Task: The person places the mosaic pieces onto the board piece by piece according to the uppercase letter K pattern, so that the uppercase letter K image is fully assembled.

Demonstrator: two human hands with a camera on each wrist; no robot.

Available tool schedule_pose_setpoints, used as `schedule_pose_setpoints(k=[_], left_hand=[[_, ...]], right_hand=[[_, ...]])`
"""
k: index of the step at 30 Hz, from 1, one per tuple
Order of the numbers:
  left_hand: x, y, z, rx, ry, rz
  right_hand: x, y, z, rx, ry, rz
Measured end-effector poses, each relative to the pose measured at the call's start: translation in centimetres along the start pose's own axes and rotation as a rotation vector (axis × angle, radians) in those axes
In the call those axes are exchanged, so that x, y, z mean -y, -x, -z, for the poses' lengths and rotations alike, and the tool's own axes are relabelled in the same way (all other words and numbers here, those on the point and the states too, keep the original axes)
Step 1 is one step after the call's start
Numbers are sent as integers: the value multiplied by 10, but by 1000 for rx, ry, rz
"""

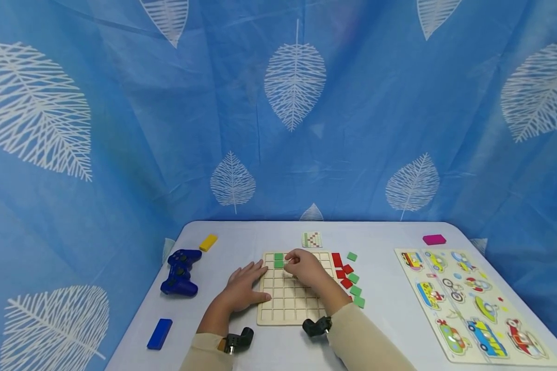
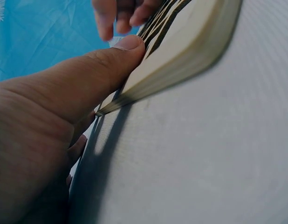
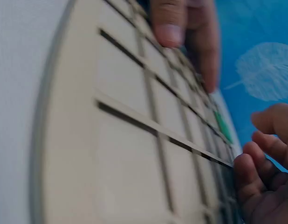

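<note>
A wooden grid board (image 1: pixel 290 323) lies on the table, with two green square tiles (image 1: pixel 278 264) in its upper left cells. My left hand (image 1: pixel 243 289) spreads along the board's left edge. Its thumb (image 2: pixel 109 63) rests on the edge in the left wrist view. Over the board's upper middle, just right of the green tiles, hovers my right hand (image 1: pixel 305 268). Its fingers (image 3: pixel 260 140) bend loosely in the right wrist view, and no tile shows between them. Behind the board lies a small pattern card (image 1: pixel 312 239).
Several loose red tiles (image 1: pixel 337 259) and green tiles (image 1: pixel 355 291) lie along the board's right side. A blue game controller (image 1: pixel 181 273), a yellow block (image 1: pixel 208 242) and a blue block (image 1: pixel 160 334) are at left. At right are a vehicle puzzle board (image 1: pixel 455 314) and a magenta block (image 1: pixel 434 239).
</note>
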State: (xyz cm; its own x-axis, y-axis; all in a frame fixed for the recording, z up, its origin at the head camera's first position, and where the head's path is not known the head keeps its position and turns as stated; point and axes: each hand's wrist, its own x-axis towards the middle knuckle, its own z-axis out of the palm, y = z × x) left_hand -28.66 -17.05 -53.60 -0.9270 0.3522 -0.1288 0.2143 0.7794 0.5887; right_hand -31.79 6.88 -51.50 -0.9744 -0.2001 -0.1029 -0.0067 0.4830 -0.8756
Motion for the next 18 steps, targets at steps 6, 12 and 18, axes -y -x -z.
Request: schedule_pose_setpoints(k=[6,12,18], left_hand=[[1,0,0,-4,-3,-5],[3,0,-1,-6,-13,-13],[2,1,-1,-13,-13,-26]], right_hand=[[-7,13,37,-78,18,-4],[-27,22,73,-159,57,-63],[-39,25,102,-191,129,-109]])
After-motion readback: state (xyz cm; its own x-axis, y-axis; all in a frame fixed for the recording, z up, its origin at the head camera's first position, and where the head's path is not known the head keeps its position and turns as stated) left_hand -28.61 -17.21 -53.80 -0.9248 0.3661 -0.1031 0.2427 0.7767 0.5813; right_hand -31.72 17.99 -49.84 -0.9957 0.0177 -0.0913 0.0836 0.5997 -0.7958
